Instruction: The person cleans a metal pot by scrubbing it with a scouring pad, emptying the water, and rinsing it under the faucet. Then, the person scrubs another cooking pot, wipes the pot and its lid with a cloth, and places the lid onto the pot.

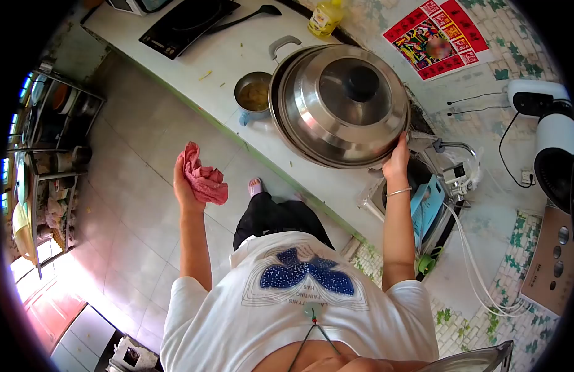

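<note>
A crumpled pink cloth (203,178) is in my left hand (185,189), held above the floor away from the counter. My right hand (396,159) grips the near right edge of a large steel pot (276,118), and its fingers are partly hidden by the rim. On the pot sits a domed steel lid (315,133) with a glass centre and a black knob (361,84). One looped metal handle of the pot shows at its far left. Beside the pot stands a small metal pan (253,93) with yellowish liquid inside.
An induction cooker (184,28) and a black ladle (246,17) lie farther along the counter (194,80). A yellow bottle (326,17) stands by the wall. The sink area with a faucet (463,149) is right of my right hand. A storage rack (54,124) stands across the floor.
</note>
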{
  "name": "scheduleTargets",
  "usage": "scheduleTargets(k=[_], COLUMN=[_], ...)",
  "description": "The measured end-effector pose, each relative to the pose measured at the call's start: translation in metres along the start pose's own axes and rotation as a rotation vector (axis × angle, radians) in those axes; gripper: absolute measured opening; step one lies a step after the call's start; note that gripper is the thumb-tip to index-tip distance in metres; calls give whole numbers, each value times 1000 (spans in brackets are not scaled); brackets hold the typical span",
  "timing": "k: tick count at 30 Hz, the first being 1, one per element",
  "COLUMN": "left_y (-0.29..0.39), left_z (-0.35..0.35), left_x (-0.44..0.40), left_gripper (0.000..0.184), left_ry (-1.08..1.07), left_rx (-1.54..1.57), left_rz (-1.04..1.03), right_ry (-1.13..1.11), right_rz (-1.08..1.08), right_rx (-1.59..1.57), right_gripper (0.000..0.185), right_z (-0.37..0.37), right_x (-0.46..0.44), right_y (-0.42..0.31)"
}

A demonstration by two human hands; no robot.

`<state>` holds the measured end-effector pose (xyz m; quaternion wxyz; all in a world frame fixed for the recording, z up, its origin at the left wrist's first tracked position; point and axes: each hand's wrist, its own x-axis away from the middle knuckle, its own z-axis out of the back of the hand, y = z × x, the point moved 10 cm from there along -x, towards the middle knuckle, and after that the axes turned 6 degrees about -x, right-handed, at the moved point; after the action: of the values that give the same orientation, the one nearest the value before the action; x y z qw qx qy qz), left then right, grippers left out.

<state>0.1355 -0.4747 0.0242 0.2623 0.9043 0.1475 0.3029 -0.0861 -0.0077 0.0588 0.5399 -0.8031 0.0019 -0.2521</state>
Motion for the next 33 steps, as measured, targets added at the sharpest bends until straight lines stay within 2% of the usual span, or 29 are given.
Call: scheduleTargets(k=[2, 4, 5, 7, 8, 10, 11, 13, 14, 16, 18, 19, 21, 22, 23, 25, 26, 27, 28, 29, 30, 31, 33], left_y=[-6, -12, -16, -20, -23, -29, -31, -37, -37, -39, -40, -43, -41, -48, -45, -40, -41, -31, -22, -32, -25, -41, -74], left_z=[0, -2, -2, 0, 4, 14, 17, 23, 19, 19, 19, 16, 33, 27, 21, -34, -59, -86, -125, -166, -189, -210, -231], left_x=[-6, -10, -10, -11, -11, -15, -18, -22, -23, -25, -29, -32, -35, -39, -35, -27, -22, -14, 0, 17, 33, 44, 40], left_gripper=[22, 23, 23, 24, 26, 28, 30, 32, 31, 30, 34, 34, 46, 51, 51, 53, 56, 61, 65, 72, 70, 59, 51], left_ry=[8, 12, 31, 51, 67, 84, 53, 26, -7, -30, -56, -49, 225, 105, 111, -102, -274, -217, -304, -515, -568, -611, -602], left_rx=[-7, -5, 3, 15, 21, 34, 0, -21, 5, 38, 38, 43, -75, -76, -74, -16, -41, -121, -340, -334, -957, -1210, -1537], left_rz=[37, 62, 87, 108, 123, 144, 169, 196, 211, 224, 213, 214, 133, 149, 151, 143, 104, -62, -167, -290, -752, -911, -1083], right_ry=[3, 145, 145, 149, 147, -3, -1, 80, 73, -30, -249, -257, -356, -366, -377, -391, -413, -433, -437, -447, -456, -455, -466], right_rz=[11, 124, 125, 200, 200, 374, 378, 625, 632, 1029, 929, 926, 1307, 1300, 1332, 1367, 1397, 1423, 1424, 1438, 1452, 1457, 1447], right_rx=[113, 729, 742, 1168, 1174, 1721, 1731, 1937, 1945, 1456, 1231, 1237, 1432, 1434, 1378, 1331, 1275, 1217, 1224, 1198, 1170, 1168, 1178], right_gripper=[44, 39, 39, 36, 36, 34, 34, 35, 35, 37, 40, 40, 36, 36, 32, 28, 25, 22, 22, 21, 21, 21, 20], right_z=[5, 15, 12, -6, -8, -34, -37, -59, -71, -123, -171, -189, -236, -238, -235, -233, -233, -231, -230, -230, -231, -230, -231], right_x=[2, 4, 8, 16, 15, 18, 19, 28, 31, 71, 91, 97, 126, 110, 91, 78, 80, 81, 80, 81, 83, 85, 87], right_y=[-3, -23, -26, -41, -41, -41, -43, -60, -64, -100, -99, -98, -89, -80, -72, -67, -68, -69, -68, -68, -70, -70, -70])
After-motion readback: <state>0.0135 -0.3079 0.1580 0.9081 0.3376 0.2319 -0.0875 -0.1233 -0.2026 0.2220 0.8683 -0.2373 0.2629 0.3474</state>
